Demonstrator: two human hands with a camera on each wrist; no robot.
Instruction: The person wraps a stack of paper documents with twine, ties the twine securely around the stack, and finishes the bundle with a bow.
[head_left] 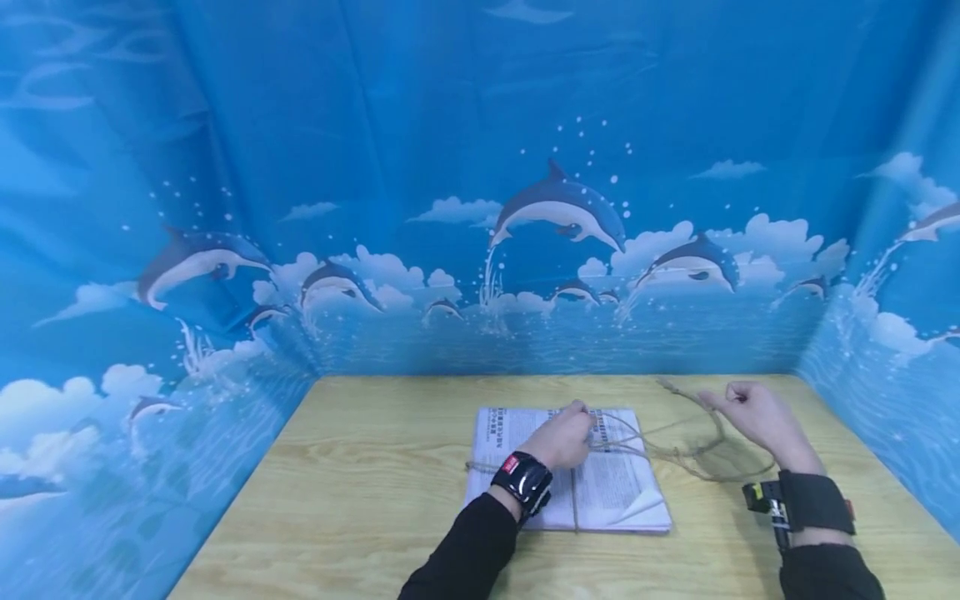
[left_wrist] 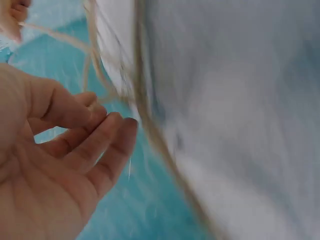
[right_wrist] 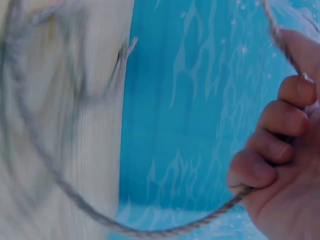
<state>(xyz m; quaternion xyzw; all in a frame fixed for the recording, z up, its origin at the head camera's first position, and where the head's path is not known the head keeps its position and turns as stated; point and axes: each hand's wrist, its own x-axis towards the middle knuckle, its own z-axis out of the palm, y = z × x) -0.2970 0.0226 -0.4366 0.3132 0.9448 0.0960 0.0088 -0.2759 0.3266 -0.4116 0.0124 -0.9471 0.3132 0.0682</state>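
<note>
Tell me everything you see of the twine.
The twine is thin, brownish and twisted, apparently of natural fibre. Strands cross the stack of printed paper in two directions, reaching its left and near edges. The left hand pinches it over the stack; the right hand grips it with curled fingers. To the stack's right it runs in slack curves, with one end near the far edge of the table.

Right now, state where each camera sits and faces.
Head: worn on the head, looks forward and down at a pale wood-grain table; left hand, right hand, black sleeves show.
Left wrist: on that wrist, toward the left hand pinching brown twisted twine.
Right wrist: on that wrist, toward the right hand gripping the twine, blue sea-print cloth behind.
Shared: head and left wrist show both hands and white printed-paper stack.
</note>
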